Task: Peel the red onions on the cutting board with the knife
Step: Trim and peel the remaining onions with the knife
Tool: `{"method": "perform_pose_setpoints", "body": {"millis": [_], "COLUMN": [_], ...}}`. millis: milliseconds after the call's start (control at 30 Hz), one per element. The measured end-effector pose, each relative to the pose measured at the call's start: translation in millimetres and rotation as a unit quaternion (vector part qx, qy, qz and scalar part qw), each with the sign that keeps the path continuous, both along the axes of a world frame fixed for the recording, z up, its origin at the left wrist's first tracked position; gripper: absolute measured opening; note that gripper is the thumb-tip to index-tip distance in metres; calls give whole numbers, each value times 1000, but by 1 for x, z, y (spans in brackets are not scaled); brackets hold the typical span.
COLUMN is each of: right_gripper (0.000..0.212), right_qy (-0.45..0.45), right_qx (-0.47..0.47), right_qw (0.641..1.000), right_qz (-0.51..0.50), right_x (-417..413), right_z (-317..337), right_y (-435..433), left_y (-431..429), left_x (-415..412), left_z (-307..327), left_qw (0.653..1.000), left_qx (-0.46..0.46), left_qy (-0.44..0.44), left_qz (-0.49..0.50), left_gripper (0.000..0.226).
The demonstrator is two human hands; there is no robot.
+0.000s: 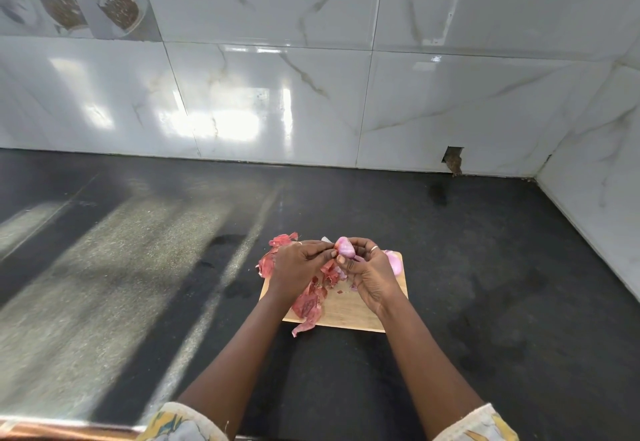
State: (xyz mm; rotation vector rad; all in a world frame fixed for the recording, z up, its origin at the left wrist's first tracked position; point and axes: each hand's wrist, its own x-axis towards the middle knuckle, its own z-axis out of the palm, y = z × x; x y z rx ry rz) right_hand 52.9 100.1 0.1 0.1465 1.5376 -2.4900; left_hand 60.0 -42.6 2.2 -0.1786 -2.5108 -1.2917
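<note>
A small wooden cutting board point(353, 314) lies on the dark counter. My right hand point(370, 278) holds a small, pale pink red onion point(345, 247) above the board's far edge. My left hand point(298, 262) is closed, its fingertips touching the onion's left side. A pale knife tip point(325, 239) pokes out just past those fingers; the rest of the knife is hidden. Another peeled onion point(394, 263) rests on the board's far right corner, partly behind my right hand. Red onion skins point(308, 304) are piled on the board's left side and spill onto the counter.
The black counter point(485, 267) runs to a white marble-tiled wall point(311, 94) behind and on the right. More loose skins point(283, 240) lie beyond the board's far left corner. A small hole in the tile point(454, 160) sits at the wall's base.
</note>
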Motion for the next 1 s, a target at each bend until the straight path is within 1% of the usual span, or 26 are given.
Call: {"method": "perform_pose_setpoints", "body": {"millis": [67, 133, 267, 467, 533, 633, 733, 867, 933, 1000], "right_gripper": [30, 31, 32, 23, 21, 24, 30, 35, 36, 35], "right_qy": [3, 5, 9, 2, -4, -8, -13, -19, -27, -33], "right_qx": [28, 35, 35, 11, 7, -3, -50, -117, -121, -111], "right_qw": [1000, 999, 999, 1000, 1000, 999, 996, 989, 989, 990], "right_qz": [-3, -4, -2, 16, 25, 47, 74, 90, 86, 81], "right_x": [0, 0, -1, -1, -2, -3, -5, -4, -3, -2], "right_z": [1, 1, 0, -1, -2, -6, -11, -11, -11, -11], "right_y": [0, 0, -1, -3, -3, -1, 2, 4, 5, 5], "left_y": [0, 0, 0, 7, 11, 12, 11, 9, 9, 8], "left_x": [0, 0, -2, -2, -2, -4, -6, -4, -4, -1], "left_z": [1, 1, 0, 2, 4, 5, 6, 7, 7, 8], "left_qw": [1000, 1000, 999, 991, 988, 991, 992, 991, 991, 993], "left_qx": [-7, -11, -28, -89, -96, -63, -37, -21, -9, 18], "left_qy": [12, 22, 38, 70, 73, 40, -11, -31, -41, -54], "left_qz": [4, 6, 13, 73, 95, 115, 123, 130, 125, 99], "left_gripper": [17, 15, 10, 4, 8, 9, 8, 9, 10, 11]}}
